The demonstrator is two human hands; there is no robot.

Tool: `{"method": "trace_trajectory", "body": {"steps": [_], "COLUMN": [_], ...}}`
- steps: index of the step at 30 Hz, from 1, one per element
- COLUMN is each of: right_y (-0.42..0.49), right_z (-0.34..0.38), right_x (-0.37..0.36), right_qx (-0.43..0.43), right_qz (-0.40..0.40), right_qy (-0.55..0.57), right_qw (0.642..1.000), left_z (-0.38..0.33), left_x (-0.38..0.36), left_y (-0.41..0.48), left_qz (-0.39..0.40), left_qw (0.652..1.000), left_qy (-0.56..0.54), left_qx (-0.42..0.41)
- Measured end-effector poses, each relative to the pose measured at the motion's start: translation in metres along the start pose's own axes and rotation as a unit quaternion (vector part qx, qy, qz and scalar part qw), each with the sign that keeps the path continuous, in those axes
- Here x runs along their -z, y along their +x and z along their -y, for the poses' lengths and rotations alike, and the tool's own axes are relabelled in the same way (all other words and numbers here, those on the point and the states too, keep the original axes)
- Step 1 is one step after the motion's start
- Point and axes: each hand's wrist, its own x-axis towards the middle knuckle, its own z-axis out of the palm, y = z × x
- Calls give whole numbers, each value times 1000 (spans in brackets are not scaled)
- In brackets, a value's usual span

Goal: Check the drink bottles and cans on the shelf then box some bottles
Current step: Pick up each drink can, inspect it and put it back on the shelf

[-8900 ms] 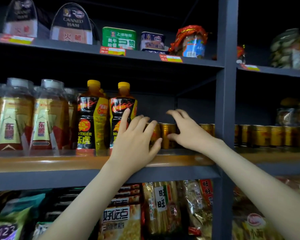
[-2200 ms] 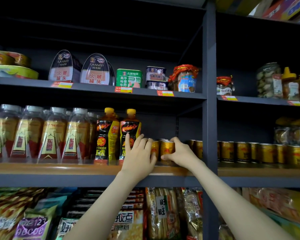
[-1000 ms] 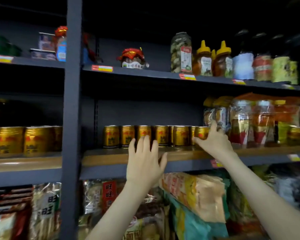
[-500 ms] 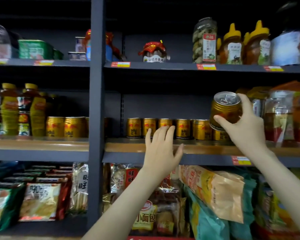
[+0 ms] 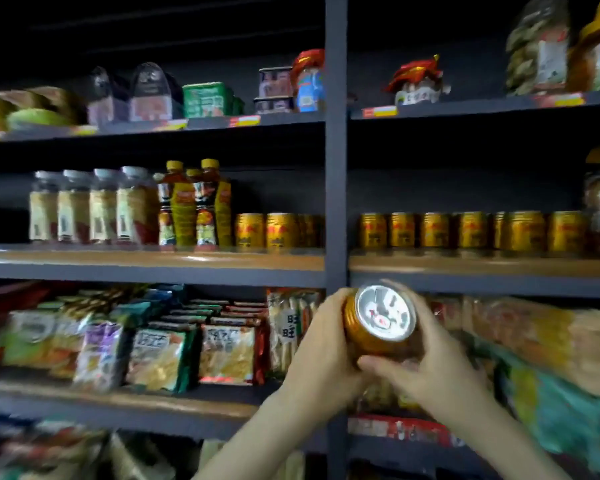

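Now we hold a gold drink can (image 5: 381, 323), lid facing us, below the can shelf (image 5: 465, 268), the fingers (image 5: 430, 336) of our left hand (image 5: 321, 344) and right hand (image 5: 426, 372) clamped around it. We should turn it slowly to check it, clear of the upright post (image 5: 336, 202) and snack packets (image 5: 222, 351) behind.

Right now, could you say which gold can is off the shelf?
The can held between the left hand and right hand, its top facing the camera; the other cans stand upright on the shelf.
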Motion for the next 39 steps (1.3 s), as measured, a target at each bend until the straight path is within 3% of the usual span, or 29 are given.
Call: {"method": "trace_trajectory", "body": {"steps": [4,9,12,18,20,22,26,32,35,37,39], "right_y": [-34,-107,-148,-189,-193,-198,-201,-201,-199,-198,-196], "right_z": [-2,-20,-27,-33,-32,-34,-41,-53,-60,-66,-69], "right_x": [-89,-173,-201,-222,-223,-226,-225,-221,-221,-219,-216], "right_qx": [-27,-93,-142,-247,-317,-396,-542,-610,-619,-614,-608], "right_qz": [41,80,88,86,59,18,-72,-39,-8,19,36], "right_qy": [46,82,93,107,163,259,459,536,533,516,481], "right_qw": [998,989,982,959,932,881,700,583,576,597,631], "left_z": [43,60,64,55,47,42,38,34,36,38,41], "left_x": [48,73,75,70,70,73,83,65,62,62,63], "left_y": [-81,-188,-240,-289,-294,-301,-309,-299,-289,-281,-274], "left_qz": [55,73,90,161,177,187,225,206,174,140,100], "left_qw": [996,993,991,964,947,933,918,915,923,912,878], "left_qy": [52,35,21,-12,-26,-44,-79,-37,5,-9,-67], "left_qx": [53,80,99,212,266,305,318,345,344,386,464]}}
